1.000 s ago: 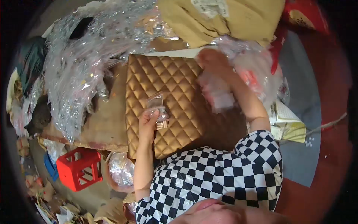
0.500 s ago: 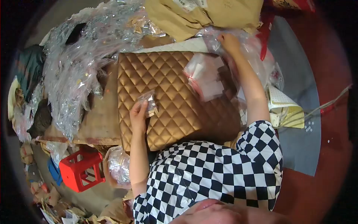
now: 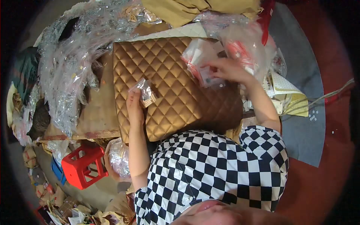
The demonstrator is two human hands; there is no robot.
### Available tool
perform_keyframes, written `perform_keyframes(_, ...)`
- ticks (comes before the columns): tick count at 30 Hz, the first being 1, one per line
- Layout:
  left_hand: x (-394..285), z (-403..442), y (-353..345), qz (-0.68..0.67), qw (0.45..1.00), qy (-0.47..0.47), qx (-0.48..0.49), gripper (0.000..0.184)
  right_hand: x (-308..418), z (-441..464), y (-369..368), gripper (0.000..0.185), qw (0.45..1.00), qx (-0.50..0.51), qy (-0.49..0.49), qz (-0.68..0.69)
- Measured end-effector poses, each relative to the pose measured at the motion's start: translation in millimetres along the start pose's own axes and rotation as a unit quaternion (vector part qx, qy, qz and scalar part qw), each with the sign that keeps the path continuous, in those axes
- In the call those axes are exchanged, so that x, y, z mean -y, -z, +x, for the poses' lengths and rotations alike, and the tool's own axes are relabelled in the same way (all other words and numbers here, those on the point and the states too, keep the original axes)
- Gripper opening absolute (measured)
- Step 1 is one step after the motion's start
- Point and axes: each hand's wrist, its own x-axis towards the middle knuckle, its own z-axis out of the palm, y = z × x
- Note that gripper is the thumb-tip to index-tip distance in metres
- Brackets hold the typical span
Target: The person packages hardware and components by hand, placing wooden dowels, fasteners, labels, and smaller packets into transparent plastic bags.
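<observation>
My left hand (image 3: 135, 107) is closed on the edge of a small clear plastic bag (image 3: 147, 91). Short light-brown sticks, which look wooden, show in the bag's lower end. Beneath it lies a bronze quilted cushion (image 3: 165, 67), spread before my body. At the cushion's far right rests a loose pile of flat clear zip bags (image 3: 198, 56) with red edges. My right hand (image 3: 228, 70) is over this pile, its fingers apart and pointing left; whether the fingertips touch a bag is unclear.
A large heap of filled clear bags (image 3: 63, 71) covers the table's left side. Behind the cushion are a tan sack (image 3: 180, 9) and a big clear bag with red-edged packets (image 3: 243, 45). A red stool (image 3: 77, 168) stands at lower left. Cords (image 3: 322, 97) run off to the right.
My right hand has come back from behind the cushion, down to the pile of zip bags. My left hand still holds the small bag, slightly higher in view. The whole view has shifted a little.
</observation>
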Motion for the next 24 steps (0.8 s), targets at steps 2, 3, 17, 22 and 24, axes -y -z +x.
perform_keyframes(2, 0, -3, -1, 0.035, 0.999, -0.009, 0.022, 0.025, -40, -19, -33, 0.034, 0.985, -0.133, -0.022, -0.104)
perform_keyframes(3, 1, -5, -1, 0.034, 0.999, -0.008, 0.023, 0.025, -45, -24, -36, 0.034, 0.985, -0.132, -0.024, -0.105)
perform_keyframes(17, -3, -34, 3, 0.164, 0.986, -0.034, -0.005, 0.02, -38, 3, -48, 0.041, 0.978, -0.181, 0.006, -0.106)
perform_keyframes(22, 4, -33, -1, 0.143, 0.989, -0.025, 0.027, 0.021, -33, 50, -48, 0.023, 0.966, -0.209, -0.013, -0.15)
perform_keyframes(24, 2, -34, 4, 0.193, 0.979, -0.047, 0.044, 0.021, -24, 66, -47, 0.019, 0.955, -0.257, 0.04, -0.141)
